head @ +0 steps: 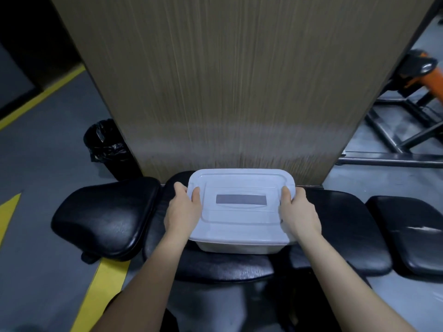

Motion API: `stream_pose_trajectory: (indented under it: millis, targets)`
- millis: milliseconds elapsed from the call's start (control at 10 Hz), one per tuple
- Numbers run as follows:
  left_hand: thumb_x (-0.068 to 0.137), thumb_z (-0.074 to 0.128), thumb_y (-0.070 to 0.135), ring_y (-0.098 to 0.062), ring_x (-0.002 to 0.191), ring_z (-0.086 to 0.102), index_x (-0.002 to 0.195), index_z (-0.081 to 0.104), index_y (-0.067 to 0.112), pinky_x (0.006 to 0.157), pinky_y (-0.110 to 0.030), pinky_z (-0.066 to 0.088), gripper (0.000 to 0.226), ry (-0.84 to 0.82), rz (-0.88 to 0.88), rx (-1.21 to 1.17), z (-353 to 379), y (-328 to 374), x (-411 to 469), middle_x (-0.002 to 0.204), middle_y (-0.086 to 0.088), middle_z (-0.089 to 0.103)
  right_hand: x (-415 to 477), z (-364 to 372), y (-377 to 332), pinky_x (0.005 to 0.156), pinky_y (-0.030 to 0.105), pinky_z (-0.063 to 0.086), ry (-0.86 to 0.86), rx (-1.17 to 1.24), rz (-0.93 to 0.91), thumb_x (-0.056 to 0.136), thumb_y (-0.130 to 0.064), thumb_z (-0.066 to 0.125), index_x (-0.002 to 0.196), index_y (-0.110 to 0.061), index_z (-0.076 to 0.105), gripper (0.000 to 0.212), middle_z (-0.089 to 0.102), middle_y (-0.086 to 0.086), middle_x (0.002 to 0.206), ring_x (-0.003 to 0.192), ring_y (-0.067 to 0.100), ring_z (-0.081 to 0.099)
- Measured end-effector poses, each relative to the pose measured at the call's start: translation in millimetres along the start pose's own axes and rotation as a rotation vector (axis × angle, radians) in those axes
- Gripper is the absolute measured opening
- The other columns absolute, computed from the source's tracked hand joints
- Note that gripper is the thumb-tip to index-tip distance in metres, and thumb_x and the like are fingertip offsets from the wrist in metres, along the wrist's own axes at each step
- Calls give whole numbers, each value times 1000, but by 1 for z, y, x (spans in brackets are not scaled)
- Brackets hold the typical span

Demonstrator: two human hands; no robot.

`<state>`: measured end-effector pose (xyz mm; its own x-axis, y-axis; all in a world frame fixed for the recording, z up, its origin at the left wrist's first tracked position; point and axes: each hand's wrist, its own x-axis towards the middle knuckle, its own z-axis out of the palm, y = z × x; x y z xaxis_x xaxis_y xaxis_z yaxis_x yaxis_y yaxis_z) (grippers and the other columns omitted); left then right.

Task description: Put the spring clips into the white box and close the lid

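Observation:
A white box [239, 248] with its white lid [241, 226] on top is at the near edge of a long wooden table, above a black chair seat. The lid has a grey rectangular label in its middle. My left hand [183, 210] grips the box's left side, thumb on the lid. My right hand [299, 212] grips the right side the same way. No spring clips are in view; the box's inside is hidden by the lid.
The wooden table [239, 92] stretches away in front. Black padded chairs [103, 216] stand left, below and right [407, 233]. A bin with a black bag [107, 144] is on the floor at left. A metal frame [395, 140] stands at right.

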<state>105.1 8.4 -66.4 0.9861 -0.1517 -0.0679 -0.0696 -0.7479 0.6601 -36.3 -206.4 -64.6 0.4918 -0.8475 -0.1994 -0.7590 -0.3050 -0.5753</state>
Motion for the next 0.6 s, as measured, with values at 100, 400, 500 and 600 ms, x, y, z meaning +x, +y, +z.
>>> stream_pose_trajectory:
  millis: [100, 400, 500, 600]
  targets:
    - [99, 43, 49, -25, 73, 58, 99, 42, 16, 64, -41, 49, 33, 20, -5, -40, -4, 1, -4, 82, -2, 60, -5, -3, 0, 74, 39, 41, 15, 30, -16, 100, -56, 27, 128, -14, 48, 55, 65, 16, 116, 96, 35, 57]
    - [104, 30, 47, -33, 107, 56, 124, 48, 13, 72, -42, 43, 43, -13, 89, 270, -21, 1, -24, 123, -12, 51, -28, -12, -5, 91, 47, 41, 6, -37, -33, 102, -51, 26, 142, -10, 39, 59, 44, 17, 139, 123, 38, 48]
    - [103, 32, 46, -30, 120, 49, 143, 42, 17, 77, -39, 41, 50, -6, 124, 242, -37, -4, -31, 136, -11, 44, -32, -21, -8, 98, 49, 39, 78, -159, -85, 102, -46, 34, 147, -8, 34, 59, 37, 19, 144, 129, 39, 40]
    - [102, 38, 44, -27, 125, 48, 149, 39, 20, 87, -39, 46, 52, 15, 217, 110, -53, 2, -31, 143, -7, 42, -35, -30, -23, 98, 47, 40, 153, -184, -198, 100, -43, 42, 149, -9, 34, 60, 37, 18, 143, 128, 38, 39]
